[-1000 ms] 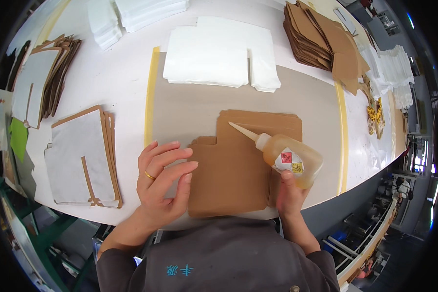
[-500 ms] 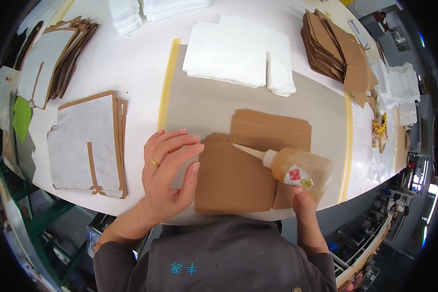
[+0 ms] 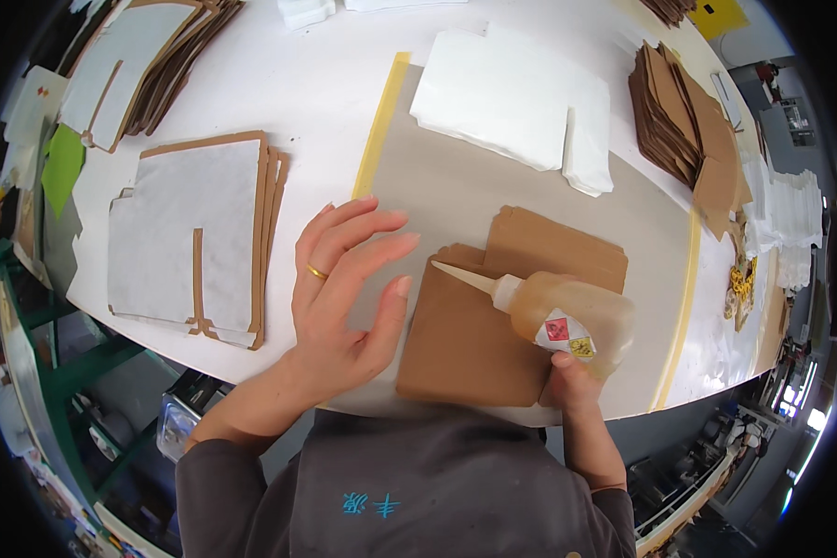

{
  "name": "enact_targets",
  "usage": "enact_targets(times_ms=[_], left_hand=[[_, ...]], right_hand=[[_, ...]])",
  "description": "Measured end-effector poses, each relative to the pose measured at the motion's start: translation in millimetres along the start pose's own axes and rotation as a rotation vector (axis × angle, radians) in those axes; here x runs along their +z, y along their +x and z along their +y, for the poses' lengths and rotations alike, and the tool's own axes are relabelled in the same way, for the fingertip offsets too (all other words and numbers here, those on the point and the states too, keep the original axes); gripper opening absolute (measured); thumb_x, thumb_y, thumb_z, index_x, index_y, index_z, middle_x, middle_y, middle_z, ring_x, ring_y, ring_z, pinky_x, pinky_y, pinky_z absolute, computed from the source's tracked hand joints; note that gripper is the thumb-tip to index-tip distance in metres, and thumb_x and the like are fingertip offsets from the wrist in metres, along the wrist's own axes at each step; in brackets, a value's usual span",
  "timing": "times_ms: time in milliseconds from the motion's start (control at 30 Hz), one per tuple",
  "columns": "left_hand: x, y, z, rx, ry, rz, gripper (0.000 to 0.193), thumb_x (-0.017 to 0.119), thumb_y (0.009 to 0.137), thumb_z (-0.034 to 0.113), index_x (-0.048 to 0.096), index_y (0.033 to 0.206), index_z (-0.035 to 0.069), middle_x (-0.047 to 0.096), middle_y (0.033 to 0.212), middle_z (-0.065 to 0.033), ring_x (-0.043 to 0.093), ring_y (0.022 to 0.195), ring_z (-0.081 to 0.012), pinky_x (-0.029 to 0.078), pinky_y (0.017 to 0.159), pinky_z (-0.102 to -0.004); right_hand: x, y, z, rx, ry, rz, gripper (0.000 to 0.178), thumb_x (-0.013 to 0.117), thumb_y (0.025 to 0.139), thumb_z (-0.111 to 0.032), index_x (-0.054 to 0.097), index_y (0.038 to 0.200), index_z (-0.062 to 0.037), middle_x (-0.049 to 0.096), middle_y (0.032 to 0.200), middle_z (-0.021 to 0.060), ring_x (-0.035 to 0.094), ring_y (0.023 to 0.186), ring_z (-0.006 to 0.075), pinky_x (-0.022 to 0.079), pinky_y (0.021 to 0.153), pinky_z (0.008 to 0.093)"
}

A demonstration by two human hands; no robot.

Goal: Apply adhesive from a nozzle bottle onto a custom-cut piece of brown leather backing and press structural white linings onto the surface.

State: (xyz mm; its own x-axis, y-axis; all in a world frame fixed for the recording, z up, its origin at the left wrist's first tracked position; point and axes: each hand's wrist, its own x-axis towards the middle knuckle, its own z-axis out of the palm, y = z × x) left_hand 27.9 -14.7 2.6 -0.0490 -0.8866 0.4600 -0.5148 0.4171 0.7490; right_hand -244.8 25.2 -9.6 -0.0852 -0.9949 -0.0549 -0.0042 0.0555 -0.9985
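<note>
My right hand (image 3: 572,379) grips a squeeze bottle (image 3: 567,302) of translucent plastic with amber liquid inside. The bottle lies tilted, its long pale nozzle (image 3: 465,278) pointing left. The tip is over the upper left edge of a brown flat panel (image 3: 479,353); I cannot tell whether it touches. Most of my right fingers are hidden beneath the bottle. My left hand (image 3: 349,288), with a ring on one finger, hovers just left of the panel, holding nothing, fingers apart and slightly curled. The panel has a stepped outline, and its layered edges show at the top.
Beyond the panel lies a stack of white notched sheets (image 3: 516,102) on a grey mat (image 3: 437,172) edged with yellow tape (image 3: 381,126). White-faced brown panels (image 3: 172,251) are stacked at left, with another pile (image 3: 130,65) behind. Brown pieces (image 3: 684,121) pile up at far right.
The nozzle tip has moved left across the brown panel to its upper left edge. My left hand stays raised beside it. The whole view has shifted and turned slightly.
</note>
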Motion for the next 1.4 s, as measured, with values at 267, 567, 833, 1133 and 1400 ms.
enact_targets(times_ms=[267, 567, 833, 1133, 1400], left_hand=[[-2, -3, -5, 0.015, 0.039, 0.068, 0.032, 0.061, 0.076, -0.001, 0.064, 0.107, 0.004, 0.062, 0.115, -0.0124, 0.053, 0.115, -0.0347, 0.035, 0.102, -0.0470], [-16, -52, 21, -0.056, 0.173, -0.008, 0.033, 0.062, 0.076, 0.001, 0.062, 0.108, 0.005, 0.062, 0.116, -0.0119, 0.052, 0.119, -0.0342, 0.029, 0.107, -0.0519], [0, -97, 32, -0.032, 0.304, -0.119, 0.041, 0.056, 0.083, 0.007, 0.049, 0.123, -0.002, 0.054, 0.125, -0.0210, 0.047, 0.121, -0.0412, 0.033, 0.105, -0.0516], [6, -100, 32, -0.031, 0.349, -0.114, 0.041, 0.054, 0.089, 0.012, 0.046, 0.127, -0.002, 0.047, 0.133, -0.0221, 0.040, 0.127, -0.0412, 0.031, 0.107, -0.0510], [10, -98, 33, -0.038, 0.374, -0.124, 0.040, 0.052, 0.091, 0.012, 0.046, 0.128, -0.003, 0.047, 0.134, -0.0220, 0.040, 0.128, -0.0404, 0.031, 0.107, -0.0509]], right_hand=[[-1, -17, -14, 0.089, 0.058, -0.114, 0.080, 0.088, 0.063, -0.031, 0.042, 0.122, -0.0005, 0.054, 0.121, 0.0213, 0.055, 0.112, 0.0282, 0.046, 0.094, 0.0393], [-31, -43, -5, 0.180, 0.198, -0.209, 0.081, 0.082, 0.072, -0.044, 0.041, 0.131, -0.0050, 0.054, 0.125, 0.0183, 0.055, 0.114, 0.0289, 0.048, 0.094, 0.0396], [-155, 42, -10, -0.108, 0.249, 0.311, 0.059, 0.053, 0.095, -0.045, 0.037, 0.139, -0.0087, 0.051, 0.136, 0.0075, 0.053, 0.122, 0.0237, 0.048, 0.099, 0.0397], [-164, 65, -22, -0.136, 0.034, 0.369, 0.056, 0.060, 0.093, -0.036, 0.043, 0.133, -0.0010, 0.057, 0.120, 0.0074, 0.058, 0.107, 0.0163, 0.049, 0.089, 0.0339], [-162, 66, -27, -0.154, -0.084, 0.375, 0.058, 0.066, 0.087, -0.037, 0.049, 0.127, 0.0008, 0.058, 0.113, 0.0080, 0.055, 0.104, 0.0164, 0.045, 0.090, 0.0322]])
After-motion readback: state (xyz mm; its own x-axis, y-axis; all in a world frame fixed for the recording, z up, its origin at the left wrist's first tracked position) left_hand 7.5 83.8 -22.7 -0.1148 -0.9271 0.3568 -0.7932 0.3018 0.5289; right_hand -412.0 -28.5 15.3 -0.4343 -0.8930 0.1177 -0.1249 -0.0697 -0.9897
